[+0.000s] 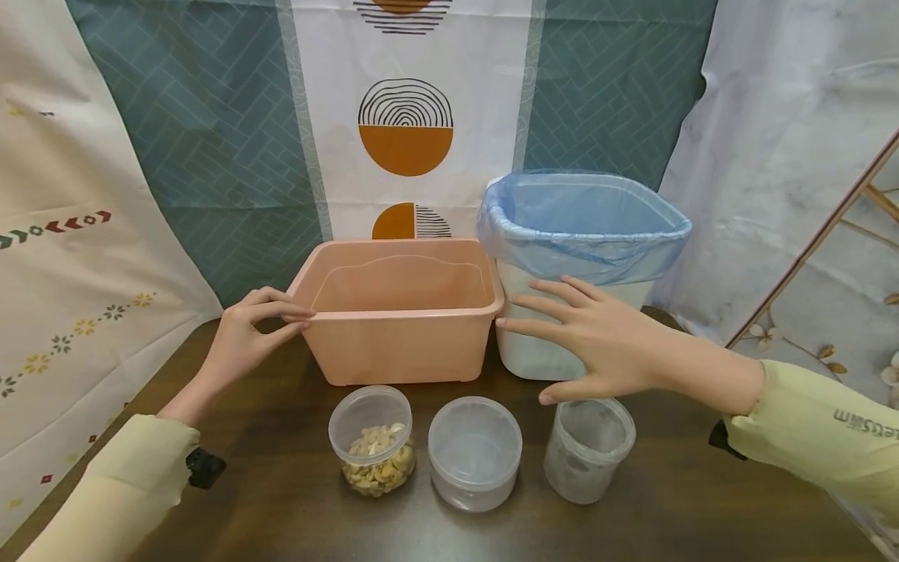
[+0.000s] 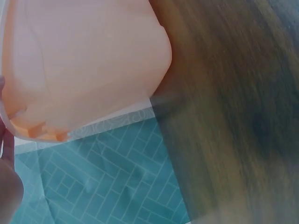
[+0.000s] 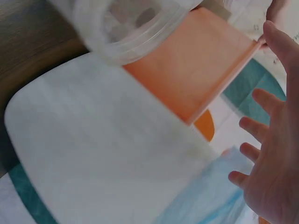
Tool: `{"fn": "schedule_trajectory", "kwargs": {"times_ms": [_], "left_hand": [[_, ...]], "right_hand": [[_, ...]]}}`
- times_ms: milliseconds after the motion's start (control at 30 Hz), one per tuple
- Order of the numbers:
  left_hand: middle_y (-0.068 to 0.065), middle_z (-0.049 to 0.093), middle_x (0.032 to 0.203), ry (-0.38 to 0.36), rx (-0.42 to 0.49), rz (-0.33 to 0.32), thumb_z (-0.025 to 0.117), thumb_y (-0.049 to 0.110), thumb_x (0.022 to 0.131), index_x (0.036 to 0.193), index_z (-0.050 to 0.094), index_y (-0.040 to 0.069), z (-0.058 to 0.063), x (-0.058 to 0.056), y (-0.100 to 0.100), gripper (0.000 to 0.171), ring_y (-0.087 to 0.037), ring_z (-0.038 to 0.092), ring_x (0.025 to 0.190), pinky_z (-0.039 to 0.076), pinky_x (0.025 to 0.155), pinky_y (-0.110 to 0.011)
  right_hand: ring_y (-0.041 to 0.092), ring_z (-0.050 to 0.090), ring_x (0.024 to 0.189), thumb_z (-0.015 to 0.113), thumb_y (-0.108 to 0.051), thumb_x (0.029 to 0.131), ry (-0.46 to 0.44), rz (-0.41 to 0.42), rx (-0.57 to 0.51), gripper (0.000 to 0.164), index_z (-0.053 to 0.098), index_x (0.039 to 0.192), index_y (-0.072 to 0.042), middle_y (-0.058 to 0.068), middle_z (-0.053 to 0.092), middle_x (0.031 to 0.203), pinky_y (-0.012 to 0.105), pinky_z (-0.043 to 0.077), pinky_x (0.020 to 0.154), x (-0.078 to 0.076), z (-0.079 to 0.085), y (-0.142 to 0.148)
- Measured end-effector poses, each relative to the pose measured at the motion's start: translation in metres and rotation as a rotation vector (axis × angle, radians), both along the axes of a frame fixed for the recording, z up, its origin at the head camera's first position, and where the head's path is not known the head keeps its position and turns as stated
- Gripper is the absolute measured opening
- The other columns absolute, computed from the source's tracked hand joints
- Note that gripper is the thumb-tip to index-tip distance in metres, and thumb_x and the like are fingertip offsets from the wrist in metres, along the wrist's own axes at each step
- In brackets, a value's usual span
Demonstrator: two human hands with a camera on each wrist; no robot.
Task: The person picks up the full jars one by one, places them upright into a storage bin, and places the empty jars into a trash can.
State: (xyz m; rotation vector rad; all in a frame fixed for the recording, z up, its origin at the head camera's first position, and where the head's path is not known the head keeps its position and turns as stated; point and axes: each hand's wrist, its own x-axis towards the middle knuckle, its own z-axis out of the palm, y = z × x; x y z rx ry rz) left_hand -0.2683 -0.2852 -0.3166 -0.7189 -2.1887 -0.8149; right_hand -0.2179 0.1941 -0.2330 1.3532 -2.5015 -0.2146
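My left hand (image 1: pixel 242 332) pinches the rim of a pink plastic tub (image 1: pixel 400 349) at its front left corner. The left wrist view shows the tub (image 2: pixel 93 60) from its side, with fingertips on both sides of the rim. My right hand (image 1: pixel 604 336) is held up with fingers spread and nothing in it. It overlaps the front of a white trash bin (image 1: pixel 523 359), fingertips close to the tub's right corner. Spread fingers also show in the right wrist view, beside the bin's white wall (image 3: pixel 107 140). A blue liner bag (image 1: pixel 590 254) is folded over the bin's rim.
Three clear plastic jars stand in front on the dark wooden table (image 1: pixel 281 484). The left jar (image 1: pixel 371 445) contains pale nuts like cashews; a middle jar (image 1: pixel 474 460) and a taller cloudy jar (image 1: pixel 586 457) stand beside it. Patterned cloth (image 1: pixel 225 117) hangs behind.
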Motion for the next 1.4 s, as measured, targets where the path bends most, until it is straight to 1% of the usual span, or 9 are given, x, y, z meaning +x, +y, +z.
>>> {"fn": "schedule_trajectory", "kwargs": {"times_ms": [133, 267, 433, 667, 833, 900, 1100, 1233, 1400], "left_hand": [[0.001, 0.065, 0.092, -0.018, 0.049, 0.0, 0.08, -0.005, 0.075, 0.096, 0.079, 0.011, -0.002, -0.001, 0.004, 0.027, 0.005, 0.052, 0.092, 0.04, 0.084, -0.011], [0.0, 0.064, 0.092, -0.04, 0.097, 0.008, 0.08, -0.002, 0.078, 0.096, 0.08, 0.013, -0.005, -0.001, 0.007, 0.024, 0.003, 0.053, 0.091, 0.039, 0.086, -0.01], [0.002, 0.064, 0.09, -0.061, 0.115, 0.021, 0.08, 0.0, 0.079, 0.096, 0.08, 0.016, -0.006, 0.002, 0.007, 0.023, 0.002, 0.054, 0.089, 0.039, 0.085, -0.009], [0.006, 0.062, 0.089, -0.071, 0.057, 0.03, 0.081, 0.001, 0.077, 0.095, 0.079, 0.015, -0.003, 0.003, 0.001, 0.023, 0.005, 0.056, 0.086, 0.042, 0.083, -0.01], [0.004, 0.064, 0.089, -0.053, 0.029, 0.032, 0.081, 0.0, 0.076, 0.095, 0.079, 0.013, -0.002, 0.001, 0.001, 0.023, 0.006, 0.056, 0.086, 0.041, 0.084, -0.009], [0.003, 0.064, 0.089, -0.043, 0.019, 0.036, 0.081, -0.001, 0.076, 0.095, 0.079, 0.013, -0.002, 0.002, 0.001, 0.024, 0.006, 0.055, 0.087, 0.04, 0.085, -0.009], [0.002, 0.065, 0.088, 0.004, -0.031, 0.037, 0.081, -0.001, 0.076, 0.096, 0.078, 0.014, 0.001, 0.003, 0.002, 0.026, 0.006, 0.052, 0.089, 0.041, 0.083, -0.013], [0.001, 0.064, 0.089, 0.028, -0.044, 0.035, 0.081, -0.002, 0.076, 0.096, 0.078, 0.013, -0.001, 0.001, 0.002, 0.026, 0.005, 0.051, 0.089, 0.041, 0.082, -0.016], [0.001, 0.063, 0.089, 0.029, -0.036, 0.036, 0.08, -0.002, 0.077, 0.096, 0.078, 0.013, -0.002, 0.0, 0.003, 0.025, 0.002, 0.051, 0.088, 0.041, 0.081, -0.021]], "right_hand": [[0.032, 0.026, 0.15, 0.061, -0.072, 0.082, -0.009, 0.053, 0.015, 0.088, 0.035, 0.154, -0.031, 0.003, 0.037, 0.159, 0.057, 0.024, 0.119, -0.003, 0.001, -0.019], [0.031, 0.029, 0.149, 0.058, -0.075, 0.082, -0.033, 0.108, 0.026, 0.088, 0.037, 0.153, -0.029, 0.003, 0.038, 0.159, 0.055, 0.029, 0.118, -0.009, -0.003, -0.036], [0.029, 0.033, 0.147, 0.057, -0.075, 0.082, -0.088, 0.17, 0.054, 0.089, 0.036, 0.154, -0.028, 0.001, 0.036, 0.16, 0.053, 0.034, 0.115, -0.017, -0.007, -0.059], [0.024, 0.037, 0.144, 0.063, -0.07, 0.082, -0.217, 0.234, 0.094, 0.089, 0.034, 0.154, -0.027, -0.002, 0.038, 0.158, 0.048, 0.038, 0.112, -0.027, -0.007, -0.096], [0.02, 0.035, 0.146, 0.068, -0.066, 0.08, -0.301, 0.296, 0.147, 0.091, 0.034, 0.154, -0.025, -0.003, 0.037, 0.158, 0.045, 0.031, 0.119, -0.031, -0.007, -0.127], [0.018, 0.034, 0.146, 0.069, -0.064, 0.08, -0.324, 0.324, 0.168, 0.092, 0.034, 0.155, -0.024, -0.004, 0.037, 0.158, 0.043, 0.029, 0.121, -0.032, -0.007, -0.139], [0.012, 0.037, 0.143, 0.072, -0.062, 0.078, -0.361, 0.389, 0.206, 0.094, 0.03, 0.156, -0.029, -0.009, 0.037, 0.157, 0.035, 0.03, 0.12, -0.035, -0.011, -0.17], [0.011, 0.036, 0.143, 0.076, -0.058, 0.078, -0.418, 0.398, 0.239, 0.095, 0.03, 0.156, -0.028, -0.009, 0.036, 0.158, 0.032, 0.031, 0.119, -0.037, -0.014, -0.184], [0.014, 0.035, 0.144, 0.081, -0.048, 0.078, -0.504, 0.403, 0.27, 0.093, 0.033, 0.155, -0.026, -0.006, 0.036, 0.158, 0.032, 0.032, 0.118, -0.041, -0.022, -0.197]]}}
